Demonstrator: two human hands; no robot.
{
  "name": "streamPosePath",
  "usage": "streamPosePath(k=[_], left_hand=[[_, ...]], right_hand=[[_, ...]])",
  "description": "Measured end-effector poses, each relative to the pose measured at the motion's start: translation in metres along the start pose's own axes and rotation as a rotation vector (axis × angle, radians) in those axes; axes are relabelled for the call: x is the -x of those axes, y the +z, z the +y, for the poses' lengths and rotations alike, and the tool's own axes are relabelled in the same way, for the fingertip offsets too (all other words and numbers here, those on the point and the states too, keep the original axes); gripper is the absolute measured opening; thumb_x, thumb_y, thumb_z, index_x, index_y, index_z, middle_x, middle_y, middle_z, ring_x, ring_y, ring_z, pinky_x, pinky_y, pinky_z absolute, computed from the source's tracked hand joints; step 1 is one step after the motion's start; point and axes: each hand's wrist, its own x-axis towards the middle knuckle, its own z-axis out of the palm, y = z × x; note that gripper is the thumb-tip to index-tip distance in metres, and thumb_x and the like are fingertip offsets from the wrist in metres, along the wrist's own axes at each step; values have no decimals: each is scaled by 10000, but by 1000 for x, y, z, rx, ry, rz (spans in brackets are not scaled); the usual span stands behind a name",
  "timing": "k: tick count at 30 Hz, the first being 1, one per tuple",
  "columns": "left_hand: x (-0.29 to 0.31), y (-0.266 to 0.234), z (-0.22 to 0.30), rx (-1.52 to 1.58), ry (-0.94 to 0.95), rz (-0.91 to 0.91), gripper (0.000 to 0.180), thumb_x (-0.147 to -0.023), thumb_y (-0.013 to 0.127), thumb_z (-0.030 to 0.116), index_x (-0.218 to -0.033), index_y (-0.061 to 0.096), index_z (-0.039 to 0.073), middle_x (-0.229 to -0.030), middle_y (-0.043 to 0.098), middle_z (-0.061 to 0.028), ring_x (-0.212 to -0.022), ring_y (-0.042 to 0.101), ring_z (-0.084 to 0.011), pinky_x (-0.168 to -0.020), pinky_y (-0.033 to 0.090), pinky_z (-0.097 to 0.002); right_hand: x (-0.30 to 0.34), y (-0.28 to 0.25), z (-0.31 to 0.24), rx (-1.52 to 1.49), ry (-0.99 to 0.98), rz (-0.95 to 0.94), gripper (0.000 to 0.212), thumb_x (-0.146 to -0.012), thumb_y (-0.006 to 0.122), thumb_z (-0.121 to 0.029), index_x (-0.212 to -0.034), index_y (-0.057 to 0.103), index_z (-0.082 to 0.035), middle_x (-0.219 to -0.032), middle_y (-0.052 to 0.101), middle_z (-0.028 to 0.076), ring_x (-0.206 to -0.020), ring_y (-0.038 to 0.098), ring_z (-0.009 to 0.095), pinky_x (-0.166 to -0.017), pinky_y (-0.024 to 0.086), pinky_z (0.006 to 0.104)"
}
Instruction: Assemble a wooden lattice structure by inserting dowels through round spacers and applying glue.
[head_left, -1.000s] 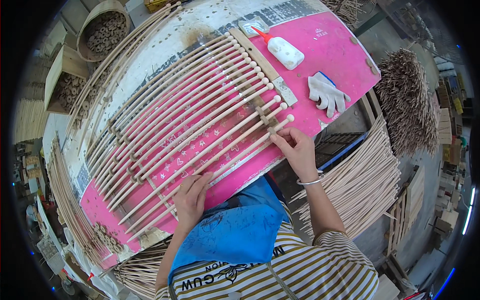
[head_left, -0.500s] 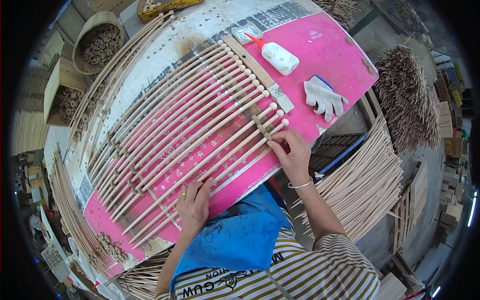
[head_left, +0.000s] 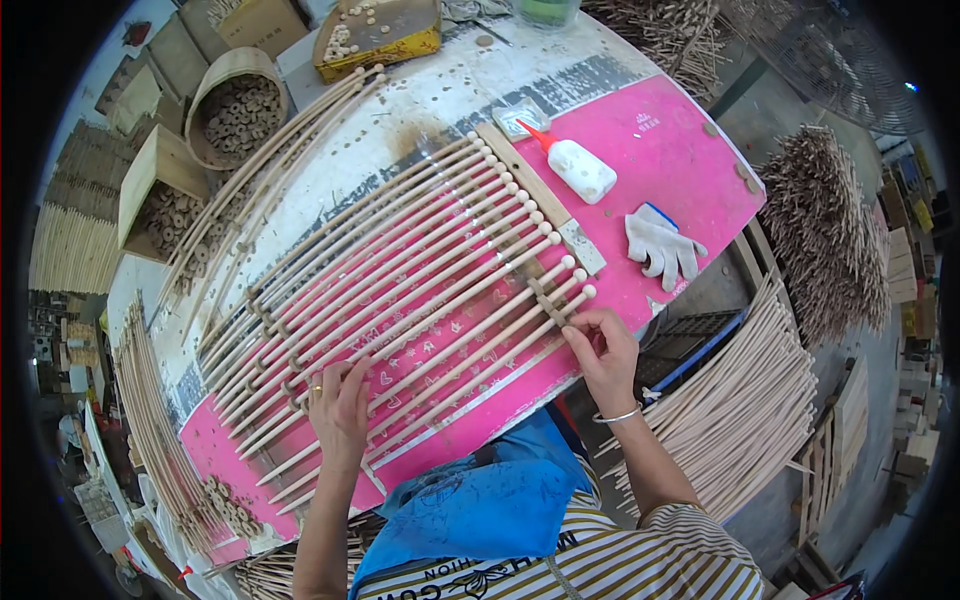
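Observation:
Several long pale wooden sticks [head_left: 430,268] with round ball ends lie side by side, slanting across the pink board [head_left: 690,130]. Three sticks nearest me sit slightly apart, with small brown wooden rings [head_left: 548,303] near their ball ends. With thumb and fingers pinched, my right hand [head_left: 606,358] grips the nearest of these rings. My left hand [head_left: 340,412] lies over the middle-left of the row, its fingertips closed on a stick; exactly which stick is hidden. More brown rings [head_left: 292,388] sit along the lower parts of the farther sticks.
A wooden stop bar [head_left: 530,175] runs along the ball ends. Beyond it lie a white glue bottle [head_left: 582,172] with red tip and a white glove [head_left: 662,245]. Ring-filled containers [head_left: 275,90] stand far left; a yellow tray [head_left: 380,62] holds balls. Stick bundles [head_left: 725,385] lie right.
The view has shifted, so the table sits lower in it. My left hand has moved left and farther across the sticks. My right hand stays at the rings near the ball ends.

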Motion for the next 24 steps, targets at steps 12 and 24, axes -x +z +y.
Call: streamPosePath(k=[12,24], left_hand=[[-4,-39,18,-74,137,108,394,-815,662,1,-1180,766,106,-991,619,-70,-905,614,-265,-785,502,-397],[50,-113,-5,156,-191,-206,486,-857,789,136,-1330,693,70,-1010,682,-97,-883,658,-279,-835,503,-418]], right_hand=[[2,53,-52,-399,177,-435,242,-1030,703,-166,-1210,718,-6,-864,698,-11,-697,592,55,-647,457,192],[-29,63,-73,-861,523,-504,306,-1088,631,-332,-983,725,-61,-736,664,-19,-601,601,42,-538,451,181]])
